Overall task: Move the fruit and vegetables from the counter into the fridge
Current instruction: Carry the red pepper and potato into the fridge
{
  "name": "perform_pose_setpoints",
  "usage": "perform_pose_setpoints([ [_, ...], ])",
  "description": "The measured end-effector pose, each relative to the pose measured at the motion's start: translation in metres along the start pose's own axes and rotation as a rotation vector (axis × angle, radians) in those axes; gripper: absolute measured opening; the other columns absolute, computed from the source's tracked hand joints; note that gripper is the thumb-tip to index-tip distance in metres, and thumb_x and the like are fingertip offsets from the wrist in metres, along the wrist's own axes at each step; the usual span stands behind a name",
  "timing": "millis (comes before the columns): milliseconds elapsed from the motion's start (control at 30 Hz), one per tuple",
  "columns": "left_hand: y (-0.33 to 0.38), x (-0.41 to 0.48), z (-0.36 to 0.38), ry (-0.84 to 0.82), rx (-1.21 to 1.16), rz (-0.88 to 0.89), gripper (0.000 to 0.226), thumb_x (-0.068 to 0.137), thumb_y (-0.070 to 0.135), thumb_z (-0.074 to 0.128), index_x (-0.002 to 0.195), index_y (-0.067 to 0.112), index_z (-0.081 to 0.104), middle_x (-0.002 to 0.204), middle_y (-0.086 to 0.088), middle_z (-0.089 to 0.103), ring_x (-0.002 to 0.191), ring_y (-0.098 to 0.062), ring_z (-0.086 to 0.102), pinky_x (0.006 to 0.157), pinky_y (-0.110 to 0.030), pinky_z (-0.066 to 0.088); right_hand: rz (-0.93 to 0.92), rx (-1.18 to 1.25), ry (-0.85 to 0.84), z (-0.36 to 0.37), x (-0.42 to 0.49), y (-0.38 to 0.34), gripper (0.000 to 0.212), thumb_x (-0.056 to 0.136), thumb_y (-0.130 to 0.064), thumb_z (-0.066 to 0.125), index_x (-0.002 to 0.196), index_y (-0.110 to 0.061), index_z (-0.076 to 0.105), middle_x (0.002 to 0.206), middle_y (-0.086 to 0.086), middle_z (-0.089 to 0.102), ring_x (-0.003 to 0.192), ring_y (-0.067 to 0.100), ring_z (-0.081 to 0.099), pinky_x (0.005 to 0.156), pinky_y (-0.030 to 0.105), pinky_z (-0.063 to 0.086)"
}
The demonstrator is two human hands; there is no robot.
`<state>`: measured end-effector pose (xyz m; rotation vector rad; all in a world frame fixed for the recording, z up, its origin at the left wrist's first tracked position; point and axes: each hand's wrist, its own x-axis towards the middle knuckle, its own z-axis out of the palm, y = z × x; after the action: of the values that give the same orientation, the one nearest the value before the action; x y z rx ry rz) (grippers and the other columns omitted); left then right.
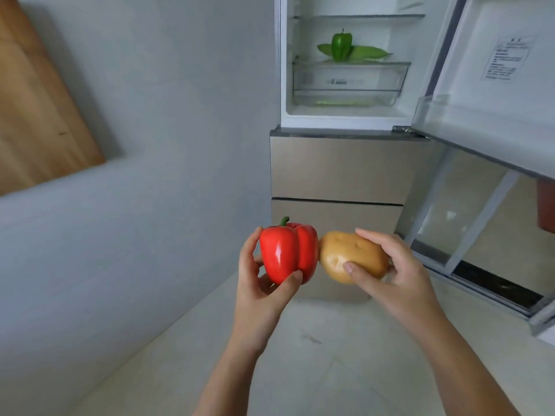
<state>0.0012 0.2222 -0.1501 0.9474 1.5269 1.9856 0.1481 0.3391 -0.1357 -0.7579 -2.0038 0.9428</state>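
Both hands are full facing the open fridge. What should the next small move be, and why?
Probably raise both hands toward the fridge shelf. The left hand grips a red pepper, the right hand a potato, both well below it, where a green pepper already sits.

Only the fridge shelf (399, 60) just above the clear crisper drawer (348, 82) has stuff on it. A green bell pepper (341, 46) stands upright there, stem up. Some flat green veg (371, 52), pods or leaves, can't tell, lies right behind it, poking out both sides.
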Motion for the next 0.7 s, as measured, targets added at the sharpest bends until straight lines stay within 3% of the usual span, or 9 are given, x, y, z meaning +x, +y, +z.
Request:
perform_pose_setpoints([
  [133, -0.005, 0.079, -0.008, -0.035, -0.034, -0.001, 0.07, 0.062, 0.016, 0.069, 0.118, 0.044, 0.039, 0.119, -0.007, 0.052, 0.083, -0.003, 0.065, 0.064, -0.013, 0.049, -0.004, -0.051, 0.052, 0.022, 0.068, 0.001, 0.052, 0.066, -0.039, 0.072, 0.114, -0.036, 0.054, 0.112, -0.014, 0.05, 0.103, -0.007, 0.045, 0.075, 0.003, 0.038],
  [300, -0.023, 0.152, 0.002, -0.097, -0.047, -0.032, 0.07, 0.062, 0.019, 0.07, 0.119, 0.044, 0.039, 0.118, -0.003, 0.053, 0.083, -0.005, 0.065, 0.064, -0.014, 0.049, 0.037, -0.048, 0.124, 0.025, 0.133, 0.021, 0.05, 0.068, -0.037, 0.073, 0.114, -0.036, 0.054, 0.116, -0.013, 0.05, 0.105, -0.01, 0.043, 0.074, -0.001, 0.036],
  [467, -0.043, 0.221, 0.037, -0.144, -0.041, -0.029, 0.068, 0.057, 0.03, 0.074, 0.115, 0.044, 0.042, 0.117, -0.001, 0.054, 0.087, -0.011, 0.064, 0.065, -0.016, 0.05, 0.1, -0.077, 0.172, 0.015, 0.186, 0.053, 0.056, 0.062, -0.046, 0.065, 0.117, -0.037, 0.052, 0.112, -0.02, 0.046, 0.1, -0.01, 0.044, 0.067, 0.01, 0.038],
  [567, -0.054, 0.264, 0.067, -0.147, -0.035, -0.033, 0.071, 0.05, 0.041, 0.073, 0.114, 0.044, 0.041, 0.118, 0.002, 0.053, 0.092, -0.015, 0.063, 0.066, -0.018, 0.051, 0.108, -0.074, 0.202, -0.002, 0.224, 0.08, 0.049, 0.072, -0.038, 0.074, 0.115, -0.039, 0.051, 0.11, -0.027, 0.042, 0.097, -0.011, 0.043, 0.069, 0.012, 0.037],
  [700, -0.068, 0.32, 0.114, -0.157, -0.017, 0.004, 0.058, 0.06, 0.028, 0.071, 0.108, 0.041, 0.042, 0.118, 0.005, 0.051, 0.089, -0.006, 0.063, 0.067, -0.019, 0.052, 0.069, -0.074, 0.242, -0.031, 0.285, 0.115, 0.048, 0.074, -0.025, 0.073, 0.116, -0.036, 0.052, 0.113, -0.015, 0.048, 0.098, -0.009, 0.044, 0.069, 0.006, 0.039],
])
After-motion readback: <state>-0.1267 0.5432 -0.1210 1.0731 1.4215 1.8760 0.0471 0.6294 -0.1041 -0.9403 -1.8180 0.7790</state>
